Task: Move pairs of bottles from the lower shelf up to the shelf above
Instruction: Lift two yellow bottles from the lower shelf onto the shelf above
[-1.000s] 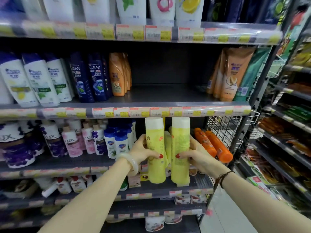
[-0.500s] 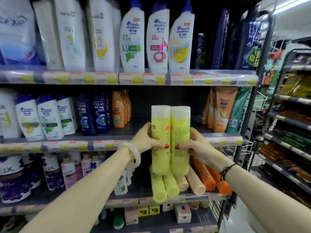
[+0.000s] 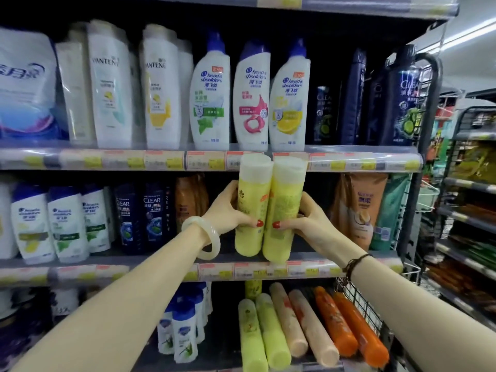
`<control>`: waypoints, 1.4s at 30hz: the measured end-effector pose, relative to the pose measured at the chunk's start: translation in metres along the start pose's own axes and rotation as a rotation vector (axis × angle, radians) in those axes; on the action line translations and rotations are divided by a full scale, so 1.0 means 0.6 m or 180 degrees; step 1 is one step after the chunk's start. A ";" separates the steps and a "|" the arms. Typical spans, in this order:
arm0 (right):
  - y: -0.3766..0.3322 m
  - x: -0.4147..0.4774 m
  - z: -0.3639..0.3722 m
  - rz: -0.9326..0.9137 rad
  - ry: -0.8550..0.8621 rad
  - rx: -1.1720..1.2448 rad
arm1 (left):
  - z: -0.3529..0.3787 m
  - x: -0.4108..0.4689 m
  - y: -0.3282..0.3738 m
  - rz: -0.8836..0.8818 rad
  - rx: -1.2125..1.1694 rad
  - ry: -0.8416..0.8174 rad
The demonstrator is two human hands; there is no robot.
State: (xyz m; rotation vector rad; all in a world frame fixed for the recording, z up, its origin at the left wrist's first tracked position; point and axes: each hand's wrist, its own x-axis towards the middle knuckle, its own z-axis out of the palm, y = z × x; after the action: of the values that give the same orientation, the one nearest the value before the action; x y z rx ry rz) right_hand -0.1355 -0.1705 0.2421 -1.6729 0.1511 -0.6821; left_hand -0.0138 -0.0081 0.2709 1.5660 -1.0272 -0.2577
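Two yellow-green bottles with white caps stand upright, side by side, in my hands. My left hand (image 3: 229,208) grips the left yellow bottle (image 3: 252,202); my right hand (image 3: 306,220) grips the right yellow bottle (image 3: 284,208). Their bases hover just above the front edge of the middle shelf (image 3: 308,267), in the gap between orange-brown bottles (image 3: 190,200) and brown tubes (image 3: 362,210). On the lower shelf, more yellow-green bottles (image 3: 264,334) lie on their sides, caps pointing toward me.
Beige bottles (image 3: 303,323) and orange bottles (image 3: 349,326) lie beside the yellow ones below. Dark Clear bottles (image 3: 142,216) and white shampoo bottles (image 3: 51,224) fill the middle shelf's left. The top shelf (image 3: 161,159) carries tall white bottles. A wire basket (image 3: 359,304) hangs at right.
Both hands have lifted the pair of yellow bottles upward, from the lower shelf's level to the middle shelf's opening. The view has tilted up with them.
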 end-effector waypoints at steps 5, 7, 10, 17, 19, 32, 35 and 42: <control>0.022 0.017 0.005 -0.0156 -0.0016 -0.0056 | 0.000 0.011 -0.030 0.0007 0.0018 0.0058; 0.023 0.024 0.003 -0.0200 -0.0060 -0.0099 | 0.003 0.013 -0.041 -0.0023 0.0027 0.0082; 0.024 0.030 0.000 -0.0224 -0.0134 -0.0107 | 0.006 0.015 -0.051 -0.0044 0.0062 0.0103; 0.030 0.024 -0.002 -0.0399 -0.0111 -0.0184 | 0.009 0.011 -0.053 -0.0013 0.0109 0.0168; 0.034 0.018 -0.002 -0.0491 -0.0061 -0.0198 | 0.012 0.009 -0.053 0.0004 0.0107 0.0212; 0.054 0.016 0.002 -0.0385 0.0052 0.0031 | 0.026 0.006 -0.060 0.0032 -0.0042 0.0338; 0.059 0.024 0.006 -0.0278 -0.0005 0.0206 | 0.029 0.007 -0.068 0.0005 -0.0052 0.0405; 0.069 0.024 0.012 -0.0200 0.0030 0.0642 | 0.037 0.018 -0.072 -0.0014 0.0137 0.0481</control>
State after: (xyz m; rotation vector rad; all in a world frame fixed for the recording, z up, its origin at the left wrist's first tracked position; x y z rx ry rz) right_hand -0.1088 -0.1808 0.2080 -1.4861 0.0351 -0.7282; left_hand -0.0023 -0.0341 0.2304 1.6011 -0.9167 -0.1186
